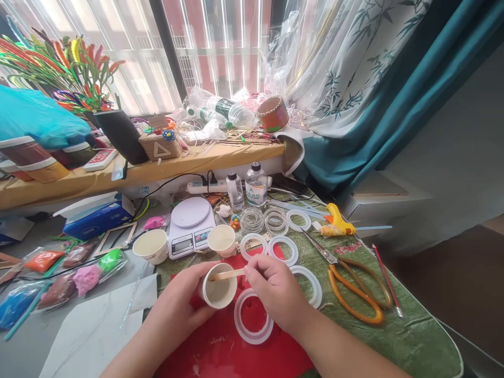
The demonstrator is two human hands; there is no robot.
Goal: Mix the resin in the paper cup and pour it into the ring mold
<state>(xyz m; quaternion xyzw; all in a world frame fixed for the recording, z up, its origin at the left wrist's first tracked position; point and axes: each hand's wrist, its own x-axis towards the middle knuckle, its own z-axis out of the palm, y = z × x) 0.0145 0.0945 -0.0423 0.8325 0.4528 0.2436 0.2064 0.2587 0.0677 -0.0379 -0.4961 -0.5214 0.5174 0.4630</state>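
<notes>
My left hand (185, 294) is wrapped round a paper cup (219, 299), tilted so its mouth faces me. Between the fingertips of my right hand (275, 291) is a flat wooden stick (228, 274), its far end inside the cup. What the cup contains is hard to make out. Just below my right hand lies a translucent ring mould (254, 336) on a red sheet (220, 352). Several more ring moulds, one of them a white ring (283, 250), are spread beyond and beside that hand. A second paper cup (221, 241) stands behind the held one.
A kitchen scale (191, 223) and a wider paper cup (150, 247) stand at left. Orange-handled scissors (354, 294), a pencil (388, 281) and a yellow glue gun (336, 223) lie at right. Two bottles, including a labelled bottle (255, 186), stand at the back.
</notes>
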